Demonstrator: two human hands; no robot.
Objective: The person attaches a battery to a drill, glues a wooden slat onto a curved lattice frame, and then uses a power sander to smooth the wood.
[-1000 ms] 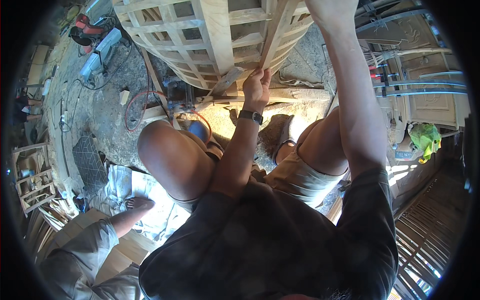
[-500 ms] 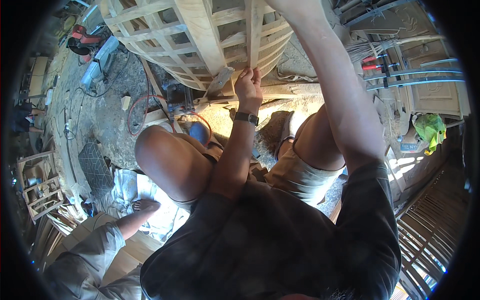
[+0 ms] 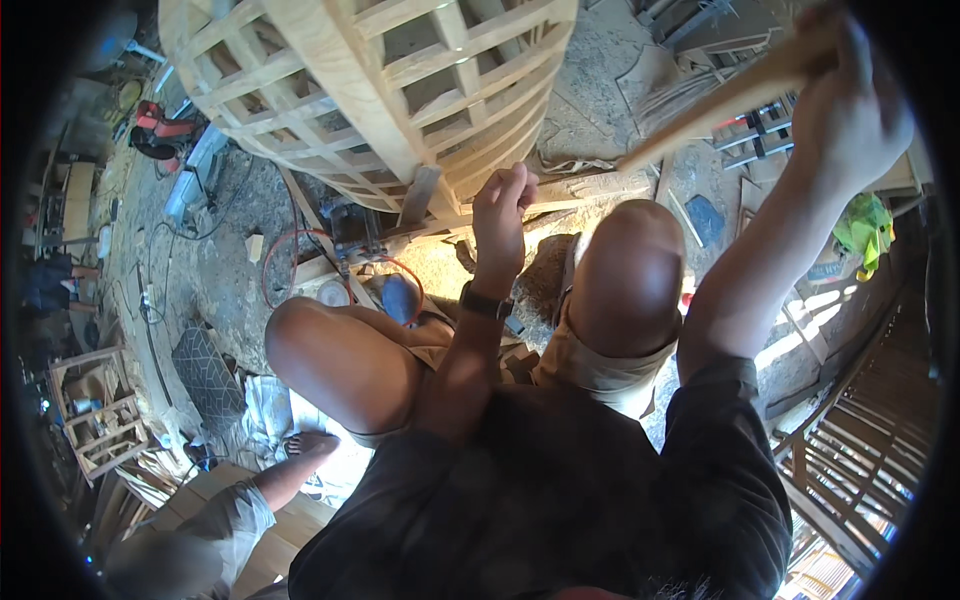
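A curved wooden lattice frame (image 3: 400,110) of crossed slats stands in front of me. A long, thin wooden strip (image 3: 735,95) slants down to the left, apart from the lattice, with my right hand (image 3: 850,125) closed around its upper end. Just below the lattice's lower right corner is my left hand (image 3: 500,215), its fingers curled together; whether anything small is in them is hidden. On that wrist is a dark watch (image 3: 487,302). A short wood block (image 3: 418,195) leans at the lattice's bottom edge.
Sawdust covers the floor between my feet. An orange hose (image 3: 290,235) and cables lie to the left, near a red power tool (image 3: 158,130). Another person's leg (image 3: 290,465) is at lower left. Metal clamps (image 3: 755,135) and a green bag (image 3: 865,235) lie right.
My right hand has swung out to the right, carrying the wooden strip away from the lattice. My left hand has dropped slightly, and the right knee has come into fuller view.
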